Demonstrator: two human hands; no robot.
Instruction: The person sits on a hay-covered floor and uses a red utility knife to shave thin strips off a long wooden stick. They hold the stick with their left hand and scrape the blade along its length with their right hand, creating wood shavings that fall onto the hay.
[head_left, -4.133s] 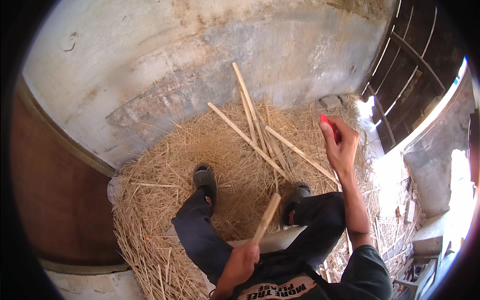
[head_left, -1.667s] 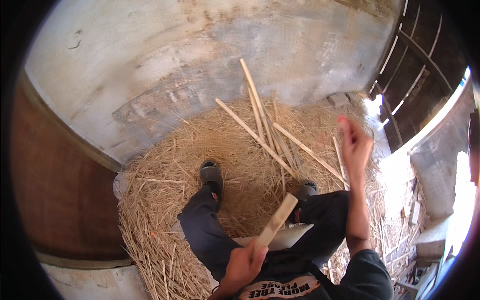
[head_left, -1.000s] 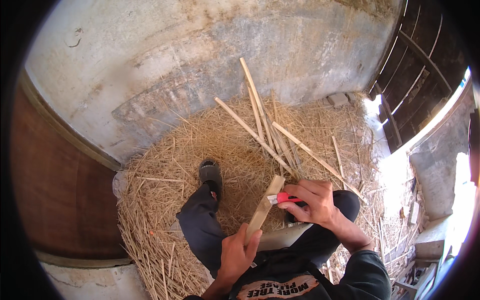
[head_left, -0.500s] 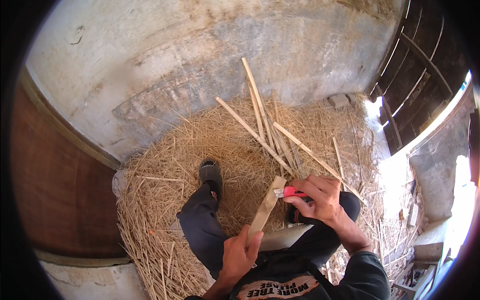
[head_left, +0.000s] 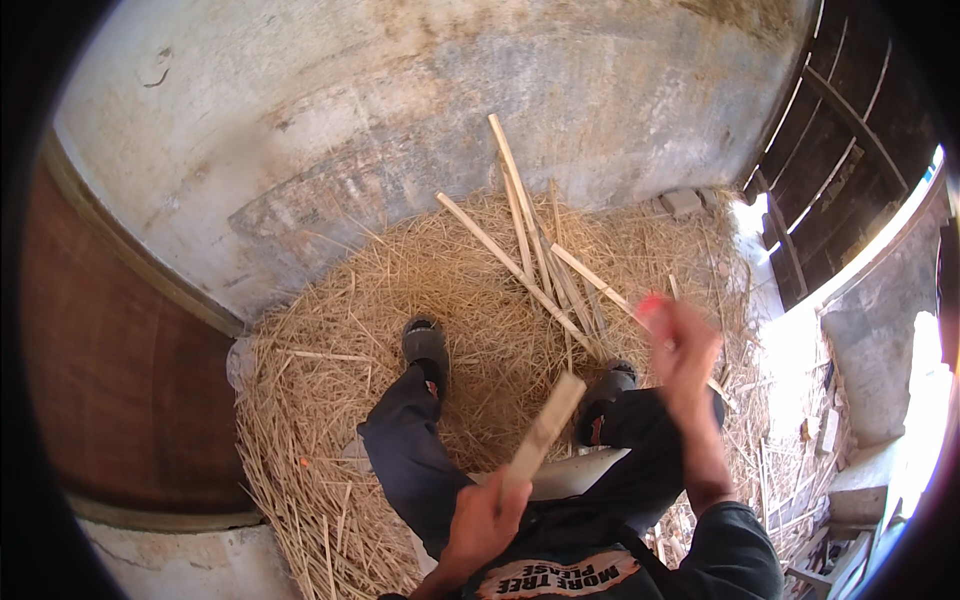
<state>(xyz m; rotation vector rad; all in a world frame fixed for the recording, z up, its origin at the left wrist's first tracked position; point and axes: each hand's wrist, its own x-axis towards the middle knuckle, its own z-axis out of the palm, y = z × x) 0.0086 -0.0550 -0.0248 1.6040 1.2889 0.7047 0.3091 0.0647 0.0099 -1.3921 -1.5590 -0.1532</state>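
My left hand is closed around the lower end of a short, flat wooden slat, which slants up and away in front of my lap. Off to the right and apart from the slat, my right hand is raised and smeared by motion. In it is a red-handled utility knife, of which only a red blur shows; its blade cannot be made out.
Long pale wooden sticks lie fanned on a bed of straw-like strips, some leaning toward the stained wall. My shoes rest among the strips. A brown panel stands left, dark boards far right.
My right hand has swung right and away, lifting the knife off the slat's upper end. The slat and my left hand have dropped slightly nearer to me.
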